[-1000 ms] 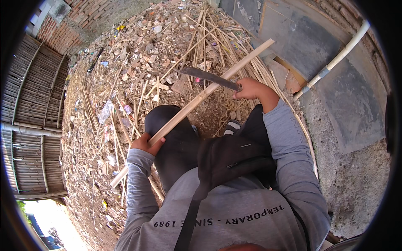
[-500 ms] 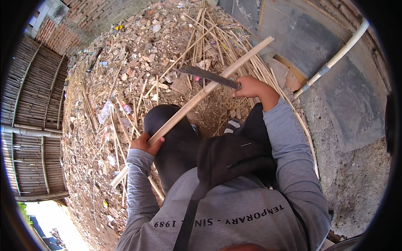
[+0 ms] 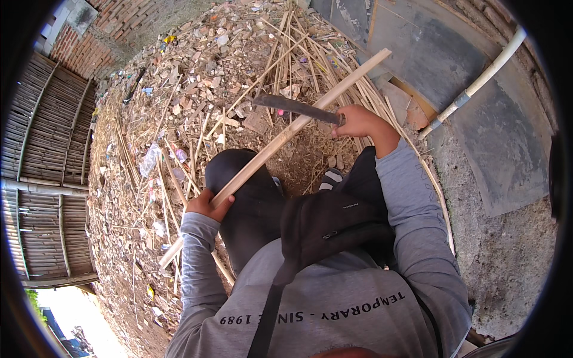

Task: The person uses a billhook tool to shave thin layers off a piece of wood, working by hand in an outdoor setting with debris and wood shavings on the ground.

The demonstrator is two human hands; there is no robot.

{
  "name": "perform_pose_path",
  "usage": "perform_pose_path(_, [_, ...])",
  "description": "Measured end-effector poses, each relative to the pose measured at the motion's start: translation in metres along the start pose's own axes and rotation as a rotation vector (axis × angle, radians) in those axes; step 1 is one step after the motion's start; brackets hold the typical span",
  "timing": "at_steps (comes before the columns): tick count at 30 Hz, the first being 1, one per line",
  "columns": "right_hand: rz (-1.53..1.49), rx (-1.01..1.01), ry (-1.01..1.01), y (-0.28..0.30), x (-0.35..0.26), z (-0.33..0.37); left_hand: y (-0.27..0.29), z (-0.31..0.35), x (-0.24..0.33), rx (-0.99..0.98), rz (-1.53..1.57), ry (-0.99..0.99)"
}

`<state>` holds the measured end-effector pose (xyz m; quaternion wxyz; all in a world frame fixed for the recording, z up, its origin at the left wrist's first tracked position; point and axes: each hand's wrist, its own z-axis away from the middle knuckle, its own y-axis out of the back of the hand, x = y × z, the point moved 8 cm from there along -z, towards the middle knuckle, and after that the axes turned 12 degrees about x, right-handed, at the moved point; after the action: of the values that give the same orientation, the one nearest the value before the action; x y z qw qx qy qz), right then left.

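Note:
A long, pale bamboo strip [image 3: 268,151] slants across my lap from lower left to upper right. My left hand [image 3: 210,206] is closed around its lower part, beside my left knee. My right hand [image 3: 356,123] grips a machete [image 3: 292,106] with a dark, broad blade; its handle is hidden in my fist. The blade points left and crosses the strip near its upper part, lying over it. Whether the edge touches or bites into the bamboo I cannot tell.
Several thin bamboo strips [image 3: 286,56] lie heaped on rubble-strewn ground ahead. Grey sheets [image 3: 427,48] and a white pipe [image 3: 477,83] stand at the right. A slatted bamboo wall [image 3: 45,125] rises at the left. A black bag [image 3: 334,221] rests across my lap.
The bamboo strip's far end has shifted slightly upward. My hands keep their grips, and the machete stays almost in place across the strip.

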<state>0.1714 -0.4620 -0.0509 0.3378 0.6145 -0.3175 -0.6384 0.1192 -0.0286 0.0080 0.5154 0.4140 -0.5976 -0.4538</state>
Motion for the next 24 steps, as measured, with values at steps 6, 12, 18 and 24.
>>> perform_pose_path(6, [0.076,0.081,-0.065,0.023,-0.005,0.006,0.001,0.0,0.003,-0.009,0.025,0.015])
perform_pose_path(12, [0.146,0.152,-0.05,0.024,0.017,-0.003,0.0,0.001,0.0,0.0,-0.004,0.016])
perform_pose_path(18, [0.218,0.134,-0.048,0.019,-0.008,0.002,-0.004,-0.001,-0.008,0.002,0.015,0.036])
perform_pose_path(24, [0.043,0.121,-0.098,0.016,0.014,-0.005,-0.003,-0.003,-0.002,-0.027,0.042,0.009])
